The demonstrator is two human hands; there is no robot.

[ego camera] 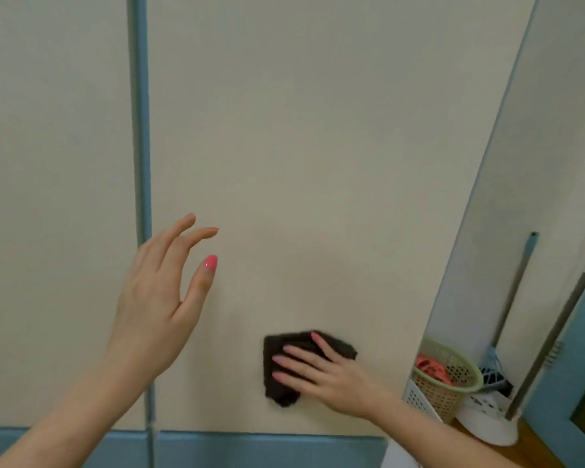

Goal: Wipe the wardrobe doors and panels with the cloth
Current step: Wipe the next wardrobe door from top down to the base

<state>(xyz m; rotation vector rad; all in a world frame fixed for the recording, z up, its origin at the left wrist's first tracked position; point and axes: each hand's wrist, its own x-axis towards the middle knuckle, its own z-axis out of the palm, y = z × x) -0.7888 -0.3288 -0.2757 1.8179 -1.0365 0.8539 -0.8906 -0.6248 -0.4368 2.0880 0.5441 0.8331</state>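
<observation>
My right hand (321, 369) presses the dark cloth (284, 366) flat on the cream wardrobe door (301, 146), at five o'clock. My left hand (156, 309) hovers, fingers spread. Under light pressure the cloth may slip and drop.

We see soft, even, rather dim light on the cream wardrobe door (301, 146), without glare or hard shadows. Everything looks slightly soft; the dark cloth (284, 383) at five o'clock blurs, and edge lines bow outward.
</observation>
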